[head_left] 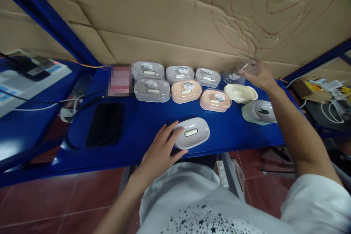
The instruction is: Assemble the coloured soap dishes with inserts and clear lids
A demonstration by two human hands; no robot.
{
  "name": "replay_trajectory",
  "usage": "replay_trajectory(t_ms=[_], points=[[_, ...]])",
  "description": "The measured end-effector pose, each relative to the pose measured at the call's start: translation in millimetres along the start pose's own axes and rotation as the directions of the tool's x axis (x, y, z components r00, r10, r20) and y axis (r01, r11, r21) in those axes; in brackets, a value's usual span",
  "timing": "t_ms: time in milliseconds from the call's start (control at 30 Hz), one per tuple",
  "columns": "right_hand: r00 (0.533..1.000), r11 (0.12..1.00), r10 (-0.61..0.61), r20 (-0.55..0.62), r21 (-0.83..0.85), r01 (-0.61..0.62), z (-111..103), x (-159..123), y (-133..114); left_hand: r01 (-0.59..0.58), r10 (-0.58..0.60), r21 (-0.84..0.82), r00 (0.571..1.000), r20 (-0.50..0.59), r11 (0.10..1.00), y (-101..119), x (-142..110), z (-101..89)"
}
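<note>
A pale grey soap dish (201, 133) with a cream oblong piece in its middle lies near the table's front edge. My left hand (167, 142) grips its left end, fingers over the rim and thumb on the near side. At the back right, my right hand (261, 75) is blurred by motion and holds a clear lid (246, 66). Just below that lid are more clear lids (233, 77) with a round sticker. Cream dishes (240, 93) sit in front of them. Pale green and grey dishes (256, 113) stand by my right forearm, which partly covers them.
Two rows of lidded dishes, grey (152, 90) and peach (186, 91), stand along the cardboard wall (164, 14). A black flat object (105, 124) and cables lie at left on the blue table (142, 131). An open cardboard box (312, 89) is at right.
</note>
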State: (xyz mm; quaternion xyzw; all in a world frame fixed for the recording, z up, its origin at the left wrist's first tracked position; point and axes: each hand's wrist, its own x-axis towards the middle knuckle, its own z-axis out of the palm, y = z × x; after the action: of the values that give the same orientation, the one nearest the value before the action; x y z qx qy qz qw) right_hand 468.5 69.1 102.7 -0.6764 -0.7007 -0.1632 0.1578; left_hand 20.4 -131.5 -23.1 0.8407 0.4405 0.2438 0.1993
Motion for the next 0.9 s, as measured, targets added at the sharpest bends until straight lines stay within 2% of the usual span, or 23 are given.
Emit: replay_trajectory(t_ms=[33,67,167,233,267,367,433,533,733,900], points=[[1.000,1.000,0.029,-0.006,0.011,-0.028,-15.7,-16.5,-14.4,0.001,-0.001,-0.011,1.000,-0.002,1.000,0.4,0.3,-0.3],[1.000,0.999,-0.001,-0.006,0.040,0.001,-30.8,-37.6,-33.4,0.004,-0.004,-0.023,1.000,-0.007,1.000,0.7,0.5,-0.6],[0.978,0.968,-0.208,-0.026,0.138,0.210,-60.6,-118.1,-108.4,0.031,-0.032,-0.043,0.999,-0.019,0.999,1.2,0.2,-0.4],[0.947,0.933,-0.322,-0.001,0.169,0.318,-61.0,-170.0,-159.2,0.049,-0.050,-0.033,0.998,-0.035,0.998,0.8,-0.7,0.8],[0.938,0.921,-0.345,0.026,0.204,0.333,-55.9,-190.8,-180.7,0.049,-0.050,-0.024,0.998,-0.042,0.998,0.4,-1.3,1.6],[0.938,0.900,-0.341,0.058,0.309,0.308,-31.9,-226.6,-223.6,0.039,-0.039,0.003,0.998,-0.041,0.999,-1.3,-2.7,3.8],[0.957,0.904,-0.286,0.053,0.347,0.251,-18.4,-233.1,-236.4,0.043,-0.042,0.015,0.999,-0.022,0.999,-2.1,-2.8,4.5],[0.973,0.917,-0.227,0.040,0.347,0.199,-9.7,-234.3,-244.1,0.035,-0.035,0.023,0.999,-0.008,0.999,-1.8,-2.2,4.0],[0.984,0.950,-0.170,0.061,0.277,0.147,-9.1,-246.4,-253.5,0.047,-0.047,0.007,0.999,0.013,0.999,0.0,-2.1,0.3],[0.973,0.944,-0.201,0.116,0.287,0.161,-9.0,-252.9,-256.4,0.051,-0.051,-0.013,0.999,0.001,0.999,1.0,-2.5,1.7]])
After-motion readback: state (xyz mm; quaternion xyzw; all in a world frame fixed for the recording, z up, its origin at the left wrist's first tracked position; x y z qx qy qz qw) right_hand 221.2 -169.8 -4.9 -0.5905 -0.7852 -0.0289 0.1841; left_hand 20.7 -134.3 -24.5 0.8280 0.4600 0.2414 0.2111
